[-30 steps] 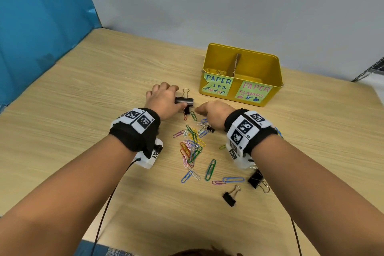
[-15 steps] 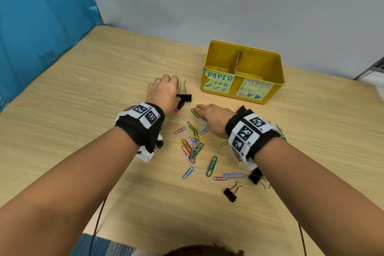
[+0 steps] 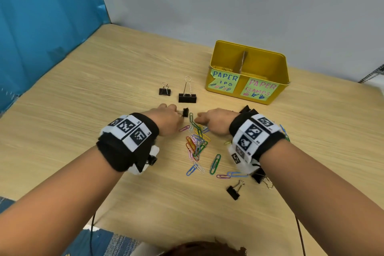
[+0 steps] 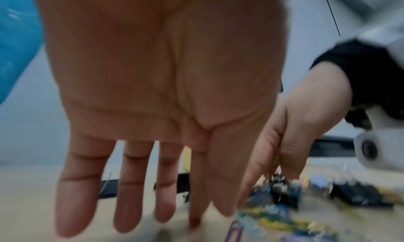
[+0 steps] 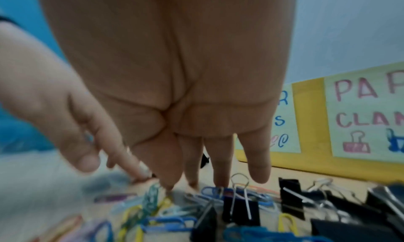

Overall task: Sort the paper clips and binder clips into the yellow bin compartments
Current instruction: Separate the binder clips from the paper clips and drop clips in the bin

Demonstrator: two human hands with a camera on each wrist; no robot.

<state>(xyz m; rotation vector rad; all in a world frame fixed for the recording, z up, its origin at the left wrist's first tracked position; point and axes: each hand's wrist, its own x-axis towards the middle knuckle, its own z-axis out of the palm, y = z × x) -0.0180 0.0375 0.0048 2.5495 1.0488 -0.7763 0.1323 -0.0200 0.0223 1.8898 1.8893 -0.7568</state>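
Coloured paper clips (image 3: pixel 197 139) lie heaped on the table between my hands. My left hand (image 3: pixel 173 109) reaches to the heap's far end with straight fingers, holding nothing; its index tip touches the table beside a small black binder clip (image 3: pixel 185 112). My right hand (image 3: pixel 199 120) rests its straight fingers (image 5: pixel 218 181) on the paper clips (image 5: pixel 153 195). Two black binder clips, a small one (image 3: pixel 164 91) and a large one (image 3: pixel 187 97), stand beyond my left hand. The yellow bin (image 3: pixel 280 64) stands at the far right, with labels for paper clips on the left and paper clamps on the right.
More black binder clips lie near my right wrist (image 3: pixel 234 191), (image 3: pixel 258 176), (image 3: pixel 246 108), and close under it in the right wrist view (image 5: pixel 240 209). Loose paper clips (image 3: pixel 215 164) are scattered toward me. A blue curtain (image 3: pixel 41 37) hangs on the left.
My left hand let go of the large binder clip, which now stands beyond the heap, and drew back to the small clip. My right hand stayed on the paper clips.
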